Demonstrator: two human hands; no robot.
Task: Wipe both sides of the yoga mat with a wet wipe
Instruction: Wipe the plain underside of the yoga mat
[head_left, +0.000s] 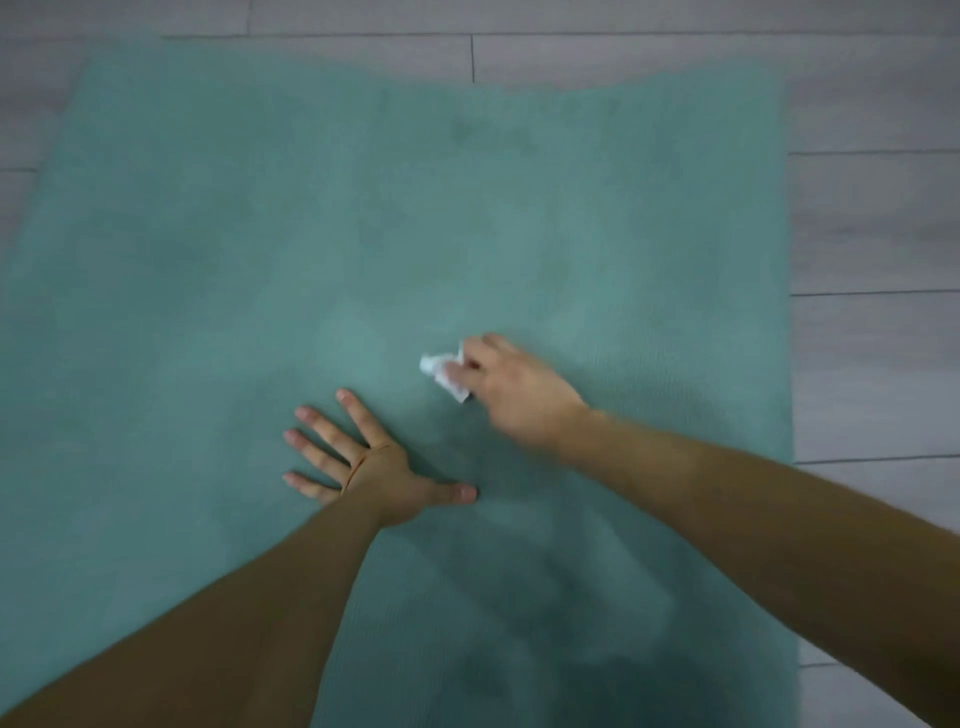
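Observation:
A teal yoga mat (415, 208) lies flat on the floor and fills most of the view. My left hand (363, 462) rests flat on the mat near the middle, fingers spread and straight. My right hand (514, 389) is just to its right and a little farther away, and it grips a crumpled white wet wipe (441, 371) against the mat. Part of the wipe sticks out to the left of the fingers. The right hand looks blurred.
Grey wood-look floor planks (872, 234) show beyond the mat's far edge and along its right edge. The mat's far edge curves near the top of the view. Its left side runs out of the frame.

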